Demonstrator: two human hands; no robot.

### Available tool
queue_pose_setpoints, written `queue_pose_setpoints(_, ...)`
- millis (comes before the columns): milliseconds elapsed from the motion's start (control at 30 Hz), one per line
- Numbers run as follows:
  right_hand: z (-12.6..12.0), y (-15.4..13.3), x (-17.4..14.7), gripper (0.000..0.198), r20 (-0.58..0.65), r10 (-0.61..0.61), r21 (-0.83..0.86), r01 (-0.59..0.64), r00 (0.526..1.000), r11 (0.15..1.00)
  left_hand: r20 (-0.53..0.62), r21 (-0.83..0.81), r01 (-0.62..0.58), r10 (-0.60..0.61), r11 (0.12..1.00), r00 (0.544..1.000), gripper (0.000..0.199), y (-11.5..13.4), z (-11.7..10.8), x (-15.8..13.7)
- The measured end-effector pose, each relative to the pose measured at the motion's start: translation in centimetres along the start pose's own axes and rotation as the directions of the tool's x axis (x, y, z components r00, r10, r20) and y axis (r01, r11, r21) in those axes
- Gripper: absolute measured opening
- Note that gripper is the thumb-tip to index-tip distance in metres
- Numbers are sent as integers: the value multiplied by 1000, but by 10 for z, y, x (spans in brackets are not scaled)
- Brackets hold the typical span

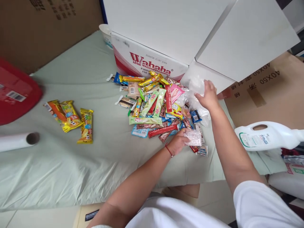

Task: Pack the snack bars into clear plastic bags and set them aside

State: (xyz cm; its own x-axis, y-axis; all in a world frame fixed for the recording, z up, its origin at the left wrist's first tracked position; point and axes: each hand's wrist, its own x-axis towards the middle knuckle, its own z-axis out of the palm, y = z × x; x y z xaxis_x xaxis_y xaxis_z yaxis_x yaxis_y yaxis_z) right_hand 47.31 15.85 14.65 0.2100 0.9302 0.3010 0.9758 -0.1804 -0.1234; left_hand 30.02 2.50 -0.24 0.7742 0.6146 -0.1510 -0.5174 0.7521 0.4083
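Note:
A heap of colourful snack packets (156, 104) lies on a pale green cloth-covered surface (71, 164), in front of a white and red Wahaha carton (147, 63). My left hand (178, 142), with a red cord at the wrist, grips a small clear crinkled wrapper (194, 137) at the heap's near right edge. My right hand (208, 95) reaches to the heap's far right side and touches clear plastic wrapping (196, 87). Whether its fingers close on the wrapping is hidden.
Three yellow and orange snack bars (71, 118) lie apart at the left. A red plastic item (14, 91) and a white roll (19, 141) sit at the far left. A white jug (268, 136) lies at the right, beside brown cardboard boxes (268, 91).

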Motion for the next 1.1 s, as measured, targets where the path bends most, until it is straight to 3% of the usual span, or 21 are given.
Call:
queue_pose_setpoints(100, -17, 5, -65, 51, -325, -45, 138, 95, 945, 986, 52, 3, -6, 6, 1000, 999, 59, -3, 0, 0)
queue_pose_setpoints(133, -22, 9, -94, 42, -363, -12, 211, 95, 932, 973, 64, 18, -12, 11, 1000, 998, 60, -5, 0, 0)
queue_pose_setpoints(167, -25, 14, -125, 36, -339, 61, 318, 54, 939, 947, 75, 40, -16, 13, 999, 997, 61, -6, 0, 0)
queue_pose_setpoints(233, -24, 25, -187, 34, -173, 302, 564, -157, 937, 810, 93, 108, -15, 5, 994, 996, 61, -9, 0, 1)
queue_pose_setpoints(333, -12, 36, -262, 38, 56, 541, 779, -375, 839, 501, 99, 244, -2, -23, 970, 995, 59, -13, 0, 1)
queue_pose_setpoints(433, -4, 35, -303, 50, 231, 537, 878, -412, 811, 244, 85, 370, 16, -52, 929, 995, 56, -16, 0, -3)
queue_pose_setpoints(500, -2, 27, -313, 53, 302, 482, 889, -425, 822, 168, 86, 471, -4, -41, 882, 995, 54, -17, 2, -9)
queue_pose_setpoints(633, 6, 8, -311, 43, 383, 405, 876, -466, 830, 127, 84, 604, -100, 61, 791, 995, 47, -8, 4, -35)
queue_pose_setpoints(767, 25, -10, -310, 37, 335, 401, 907, -408, 852, 109, -93, 676, -126, 253, 726, 963, 41, 13, -2, -86)
queue_pose_setpoints(833, 33, -22, -315, 31, 229, 452, 911, -353, 862, 213, -214, 695, -104, 342, 711, 915, 42, 18, -3, -116)
queue_pose_setpoints(900, 38, -37, -322, 22, 108, 430, 881, -287, 896, 376, -255, 683, -40, 290, 729, 922, 43, 17, 0, -141)
queue_pose_setpoints(967, 40, -54, -328, 15, 56, 282, 848, -194, 958, 493, -248, 657, 6, 208, 754, 946, 46, 9, 4, -156)
queue_pose_setpoints(1000, 39, -63, -331, 14, 59, 182, 847, -146, 981, 511, -252, 646, 7, 205, 763, 946, 48, 5, 5, -159)
queue_pose_setpoints(1100, 38, -81, -334, 18, 139, -11, 906, -123, 990, 404, -306, 666, -39, 321, 745, 896, 42, -5, 3, -158)
